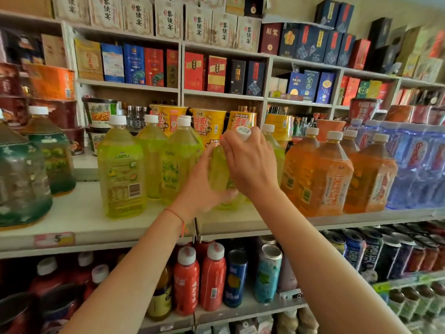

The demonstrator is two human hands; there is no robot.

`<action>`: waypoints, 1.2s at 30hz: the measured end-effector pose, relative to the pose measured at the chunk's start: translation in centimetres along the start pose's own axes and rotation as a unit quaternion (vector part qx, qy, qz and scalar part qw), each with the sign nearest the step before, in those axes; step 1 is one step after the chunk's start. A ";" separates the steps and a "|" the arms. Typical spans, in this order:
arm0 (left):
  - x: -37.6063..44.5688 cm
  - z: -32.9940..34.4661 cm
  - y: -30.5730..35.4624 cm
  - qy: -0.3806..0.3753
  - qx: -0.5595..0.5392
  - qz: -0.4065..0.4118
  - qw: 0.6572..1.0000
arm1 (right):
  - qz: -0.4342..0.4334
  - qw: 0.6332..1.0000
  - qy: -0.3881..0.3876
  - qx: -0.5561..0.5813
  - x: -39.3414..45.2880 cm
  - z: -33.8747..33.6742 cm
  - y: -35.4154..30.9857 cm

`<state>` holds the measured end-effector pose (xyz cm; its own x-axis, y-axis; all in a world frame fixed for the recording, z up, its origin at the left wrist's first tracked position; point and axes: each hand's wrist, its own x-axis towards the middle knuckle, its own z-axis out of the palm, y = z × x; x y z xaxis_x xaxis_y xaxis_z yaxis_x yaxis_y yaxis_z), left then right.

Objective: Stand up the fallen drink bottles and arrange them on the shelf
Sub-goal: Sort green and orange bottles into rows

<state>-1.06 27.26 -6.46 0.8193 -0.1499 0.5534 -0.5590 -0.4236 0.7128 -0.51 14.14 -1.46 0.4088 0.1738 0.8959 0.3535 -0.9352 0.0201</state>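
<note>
Both hands clamp one green tea bottle [220, 174] on the shelf [79, 213]: left hand [204, 184] low, right hand [250, 162] at its neck; tilted, it might knock neighbouring green bottles [178, 160]

1. The light is bright, soft and even, with only weak shadows under the left hand [204, 186].
2. Far to both sides of the hands, shelves [96, 227] bend and products look blurred.
3. Near the hands, labels stay rather sharp.
</note>
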 end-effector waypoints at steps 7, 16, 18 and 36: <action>0.1 3.1 0.7 -0.034 -0.079 -0.063 0.994 | 0.023 0.995 -0.089 -0.023 0.9 -1.8 1.6; 2.7 7.1 2.5 -0.054 -0.193 -0.158 0.967 | 0.347 0.842 -0.020 0.413 -4.9 0.2 6.3; 4.4 8.6 1.0 0.007 -0.252 -0.187 0.949 | 0.456 0.752 -0.081 0.469 -5.3 0.9 7.6; 4.7 11.7 4.6 0.154 -0.350 -0.216 0.899 | 0.536 0.629 -0.161 0.540 -4.2 1.5 10.2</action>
<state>1.72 14.19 -5.65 0.9653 0.1925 0.1766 -0.2291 0.2985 0.9265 2.61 4.32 -5.67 0.9870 -0.1609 -0.0015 0.0239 0.1562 -0.9874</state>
